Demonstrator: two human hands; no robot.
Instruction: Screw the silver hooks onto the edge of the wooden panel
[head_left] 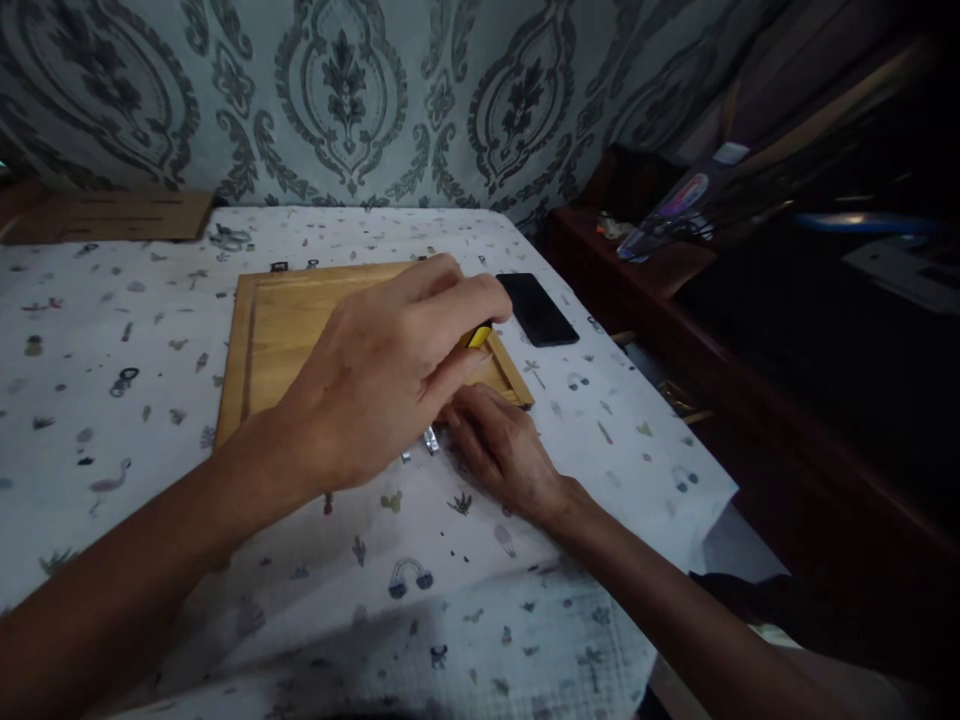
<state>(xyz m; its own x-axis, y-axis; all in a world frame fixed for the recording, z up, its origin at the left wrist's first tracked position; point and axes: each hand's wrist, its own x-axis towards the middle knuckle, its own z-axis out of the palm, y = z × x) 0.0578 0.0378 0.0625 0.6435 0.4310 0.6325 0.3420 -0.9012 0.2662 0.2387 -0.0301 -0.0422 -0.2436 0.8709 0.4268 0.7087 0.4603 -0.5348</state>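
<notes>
Above the right part of a wooden board [281, 345] with a raised edge, my left hand [401, 365] is closed in a pinch. Between its thumb and fingers is a small yellow-and-black tool [480, 335]; most of it is hidden, so its exact kind does not show. Just below, my right hand [506, 450] has curled fingers at the board's front right edge. Its fingertips are partly hidden behind my left hand, and what they grip cannot be made out. Shiny metal pieces [430, 440] stick out at the board's front edge, beside my right fingers.
A black phone [536, 310] lies right of the board on the patterned tablecloth [165, 330]. Flat cardboard [112, 218] rests at the back left, with a small clear plastic item [229, 237] nearby. A clear bottle [675, 205] is on dark furniture beyond the table's right edge.
</notes>
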